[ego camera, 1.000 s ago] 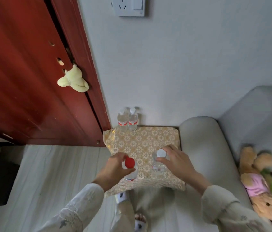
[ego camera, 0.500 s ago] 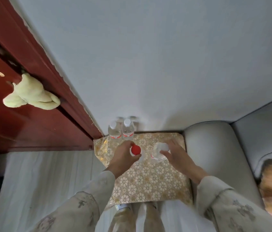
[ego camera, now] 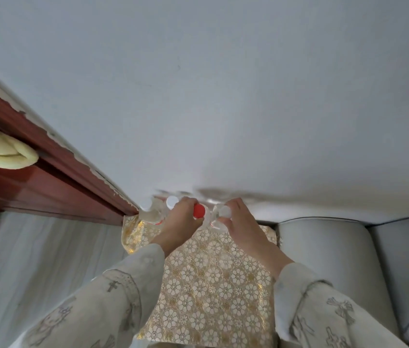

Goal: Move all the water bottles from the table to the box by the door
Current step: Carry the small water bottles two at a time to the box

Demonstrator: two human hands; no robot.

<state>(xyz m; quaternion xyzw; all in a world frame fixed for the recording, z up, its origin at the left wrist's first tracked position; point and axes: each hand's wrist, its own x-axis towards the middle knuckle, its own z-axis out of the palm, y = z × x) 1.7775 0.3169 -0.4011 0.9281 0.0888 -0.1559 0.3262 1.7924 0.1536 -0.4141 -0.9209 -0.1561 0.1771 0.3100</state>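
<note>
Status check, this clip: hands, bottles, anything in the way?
Left hand grips red-capped bottle. Right hand grips white-capped bottle. Two standing bottles close beside them.

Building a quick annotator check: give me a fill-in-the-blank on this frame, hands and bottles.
1. The left hand holds a bottle with a ___ cap.
2. The right hand holds a bottle with a ___ cap.
3. Next to the left hand, by the door frame, stand ___ more white-capped bottles.
4. The gold cloth below the hands is printed with a ___ pattern.

Missing words: red; white; two; flower
</note>
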